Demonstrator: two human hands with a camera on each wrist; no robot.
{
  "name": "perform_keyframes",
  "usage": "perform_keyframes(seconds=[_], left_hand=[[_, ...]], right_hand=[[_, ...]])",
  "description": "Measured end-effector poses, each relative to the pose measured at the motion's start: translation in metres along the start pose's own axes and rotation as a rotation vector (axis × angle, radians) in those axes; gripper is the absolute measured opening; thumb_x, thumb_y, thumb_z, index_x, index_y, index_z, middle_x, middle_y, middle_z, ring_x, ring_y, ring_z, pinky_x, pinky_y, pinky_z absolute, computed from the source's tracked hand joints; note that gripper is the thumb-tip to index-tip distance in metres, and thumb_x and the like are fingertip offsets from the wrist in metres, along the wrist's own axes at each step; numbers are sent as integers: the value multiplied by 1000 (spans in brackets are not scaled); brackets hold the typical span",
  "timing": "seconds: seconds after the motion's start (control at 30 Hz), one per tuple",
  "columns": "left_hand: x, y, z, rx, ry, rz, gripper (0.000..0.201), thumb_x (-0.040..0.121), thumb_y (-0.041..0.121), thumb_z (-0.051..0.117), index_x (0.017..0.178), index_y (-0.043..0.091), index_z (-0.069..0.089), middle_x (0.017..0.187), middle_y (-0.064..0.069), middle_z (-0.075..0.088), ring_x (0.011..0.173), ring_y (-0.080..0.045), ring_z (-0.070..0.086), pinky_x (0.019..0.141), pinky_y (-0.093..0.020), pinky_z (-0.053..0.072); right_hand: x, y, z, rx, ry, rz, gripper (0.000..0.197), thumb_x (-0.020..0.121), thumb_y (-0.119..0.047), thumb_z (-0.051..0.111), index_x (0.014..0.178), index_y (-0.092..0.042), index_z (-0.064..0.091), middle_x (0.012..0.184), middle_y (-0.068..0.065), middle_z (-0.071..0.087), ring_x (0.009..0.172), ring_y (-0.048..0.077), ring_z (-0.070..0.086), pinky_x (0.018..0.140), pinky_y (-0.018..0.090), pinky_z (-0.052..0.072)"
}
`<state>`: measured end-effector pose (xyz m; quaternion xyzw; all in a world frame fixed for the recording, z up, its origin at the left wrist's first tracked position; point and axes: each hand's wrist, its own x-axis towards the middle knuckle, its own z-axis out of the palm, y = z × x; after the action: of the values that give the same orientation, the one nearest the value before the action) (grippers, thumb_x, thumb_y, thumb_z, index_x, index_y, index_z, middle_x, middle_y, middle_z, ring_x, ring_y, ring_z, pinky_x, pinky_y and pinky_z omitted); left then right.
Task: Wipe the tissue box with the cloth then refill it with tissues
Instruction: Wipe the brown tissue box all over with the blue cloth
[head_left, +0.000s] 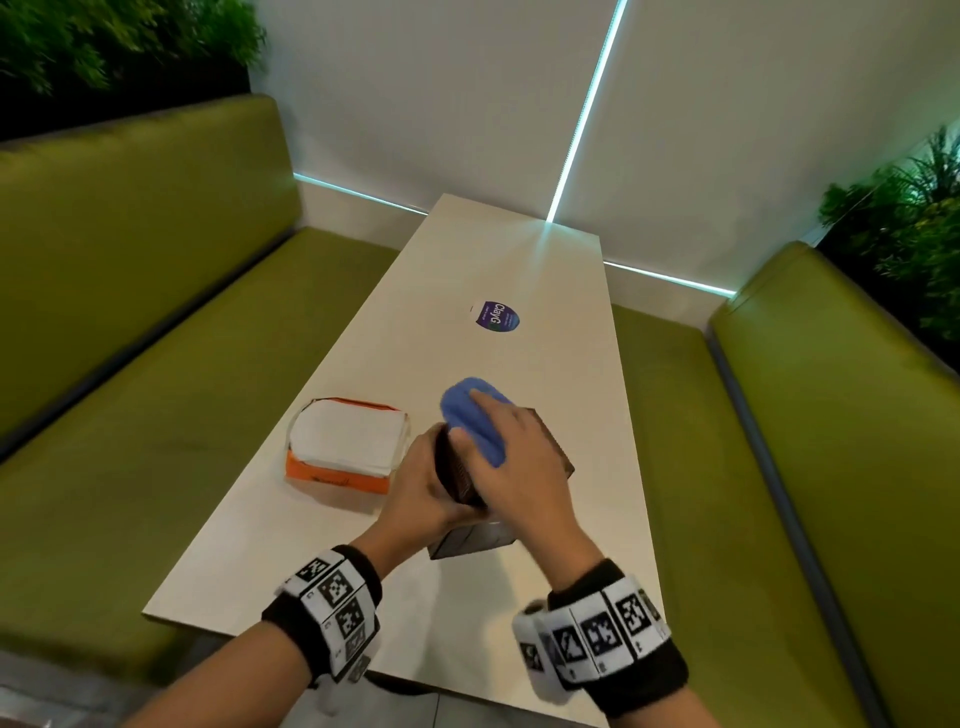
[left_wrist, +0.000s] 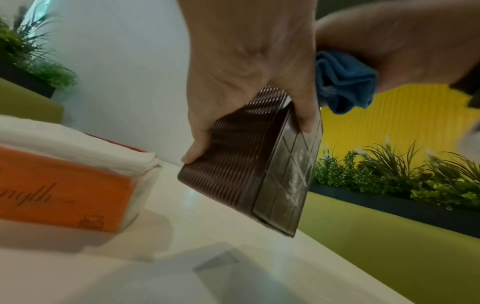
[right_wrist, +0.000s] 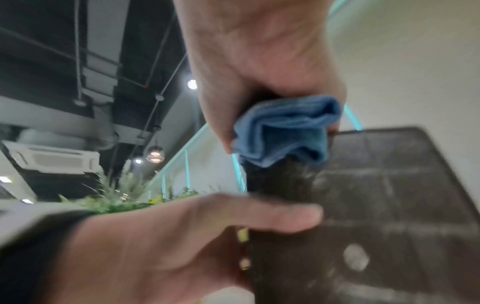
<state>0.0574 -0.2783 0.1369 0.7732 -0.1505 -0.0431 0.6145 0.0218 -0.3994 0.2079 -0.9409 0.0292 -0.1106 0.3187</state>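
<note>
- Head view: the left hand (head_left: 426, 488) grips a dark brown tissue box (head_left: 556, 452) and holds it tilted above the white table (head_left: 467, 623), near the person's end of it.
- Head view: the right hand (head_left: 524, 462) lies over the top of the box with its fingers on a folded blue cloth (head_left: 475, 421), which is pressed against the upper part of the box.
- Head view: an orange pack of white tissues (head_left: 345, 447) lies flat on the table just left of the box, apart from both hands. A dark piece (head_left: 470, 540) lies on the table under the hands; I cannot tell what it is.
- Head view: a round purple sticker (head_left: 497, 317) is further along the table, and green benches (head_left: 156, 312) stand on both sides.
- Left wrist view: the left hand (left_wrist: 246, 67) has its fingers curled around the box (left_wrist: 233, 170), thumb on the ribbed side and one finger on the smooth face. The box is off the table (left_wrist: 182, 205), with one corner low. The cloth (left_wrist: 342, 82) shows behind the box, under the right hand (left_wrist: 405, 41). The tissues (left_wrist: 78, 164) are on the left.
- Right wrist view: the right hand (right_wrist: 259, 61) pinches the bunched cloth (right_wrist: 285, 131) against the top edge of the box (right_wrist: 389, 205). The left hand (right_wrist: 182, 242) holds the box lower down, with its thumb across the face. The picture is blurred.
</note>
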Motion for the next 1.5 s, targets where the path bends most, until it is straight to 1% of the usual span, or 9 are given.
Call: perform_keyframes(seconds=[0.23,0.4,0.6,0.8,0.9,1.03,1.27,1.43,1.5], left_hand=[[2,10,-6,93,38,37,85,45,36,92,117,32,47,109,12,57,100,-2,57,82,-23,51],[8,9,-5,5,25,43,77,47,32,90,113,27,51,108,4,64,100,-10,64,85,-40,55],[-2,9,-11,154,54,47,85,43,47,84,115,39,40,108,13,52,98,0,53,77,-14,45],[-1,6,-7,63,64,23,66,52,52,68,109,26,49,106,2,63,97,-14,64,82,-33,55],[-5,8,-11,138,54,67,62,52,48,76,104,32,48,98,10,59,89,-3,60,69,-18,49],[-9,8,-16,135,45,92,74,46,46,79,111,33,46,103,11,55,94,-2,56,74,-20,49],[-7,14,-15,82,74,110,70,47,43,79,110,36,49,105,10,59,96,-5,59,77,-28,53],[-12,15,-33,13,3,62,94,40,46,90,119,52,39,117,25,51,109,12,51,87,-11,46],[-12,15,-43,-206,-28,-52,103,35,47,94,125,46,43,125,22,55,117,4,53,94,-23,50]], right_hand=[[20,23,-32,142,153,237,27,98,-32,45,123,-30,58,104,-4,63,99,20,63,68,22,43],[-5,-6,5,3,98,-26,39,97,-40,47,136,-37,45,135,-3,50,125,14,45,95,26,39],[12,27,-18,145,153,243,33,98,-36,46,130,-31,52,125,0,63,115,21,59,90,32,47],[-19,-22,18,22,79,-71,38,98,-38,47,136,-37,46,143,-8,44,131,12,37,103,26,35],[-5,-5,2,133,122,39,32,98,-38,47,129,-32,54,131,-9,57,119,12,50,98,29,42],[9,18,-16,175,131,247,29,98,-35,45,123,-30,56,117,-3,65,107,19,61,81,27,43],[-20,-10,9,45,175,-39,42,95,-49,42,137,-41,40,133,-10,47,126,13,42,100,32,44],[1,36,-29,495,166,226,27,98,-35,50,125,-36,51,117,-10,62,113,16,59,87,29,53],[-4,47,-37,970,92,364,47,88,-33,65,131,-35,46,117,-4,66,102,26,63,78,32,56]])
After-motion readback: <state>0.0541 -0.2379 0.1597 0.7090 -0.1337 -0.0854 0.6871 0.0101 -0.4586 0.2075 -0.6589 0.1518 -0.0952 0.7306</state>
